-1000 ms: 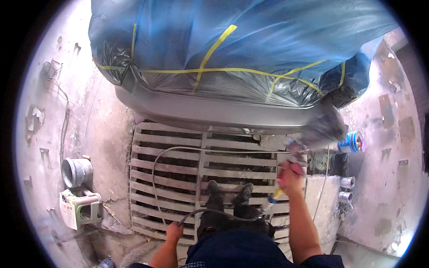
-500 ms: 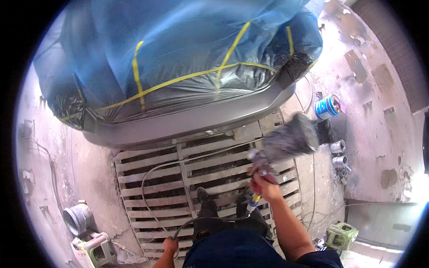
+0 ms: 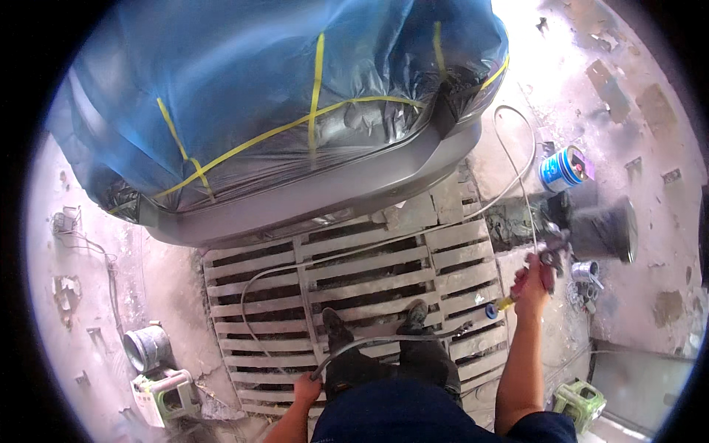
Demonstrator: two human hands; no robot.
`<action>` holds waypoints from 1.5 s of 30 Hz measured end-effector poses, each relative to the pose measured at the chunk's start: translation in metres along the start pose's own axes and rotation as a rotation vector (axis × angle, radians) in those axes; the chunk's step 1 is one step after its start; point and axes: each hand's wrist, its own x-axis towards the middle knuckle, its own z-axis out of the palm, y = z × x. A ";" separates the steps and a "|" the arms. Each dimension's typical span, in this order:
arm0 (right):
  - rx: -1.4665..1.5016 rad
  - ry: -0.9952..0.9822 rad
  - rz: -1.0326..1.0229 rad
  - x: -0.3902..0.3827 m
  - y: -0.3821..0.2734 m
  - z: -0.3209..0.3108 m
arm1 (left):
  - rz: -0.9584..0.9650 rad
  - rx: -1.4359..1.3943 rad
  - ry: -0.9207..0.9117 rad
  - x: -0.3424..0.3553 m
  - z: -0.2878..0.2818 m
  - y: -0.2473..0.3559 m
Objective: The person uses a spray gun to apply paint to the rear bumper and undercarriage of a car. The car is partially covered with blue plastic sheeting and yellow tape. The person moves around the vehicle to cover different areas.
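We see our right hand closed around a red-handled spray gun at right; our left hand grips, it seems, the grey hose.

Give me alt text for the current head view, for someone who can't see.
A person's right hand grips a spray gun to the right of a gray car bumper below taped blue plastic sheeting; the left hand holds a gray hose.

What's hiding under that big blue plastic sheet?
A long, curved grey bumper pokes out below the blue plastic sheet, which has yellow tape on it. Everything else underneath is covered, so I can't tell what's there.
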 end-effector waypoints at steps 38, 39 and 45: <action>-0.076 -0.897 -0.023 0.035 0.244 -0.030 | -0.218 0.010 -0.039 -0.072 0.192 0.051; -0.167 -0.948 -0.083 0.046 0.255 -0.026 | -0.214 0.020 -0.013 -0.074 0.202 0.055; -0.337 -0.782 0.090 0.155 0.277 -0.049 | -0.157 0.165 -0.029 -0.085 0.271 0.128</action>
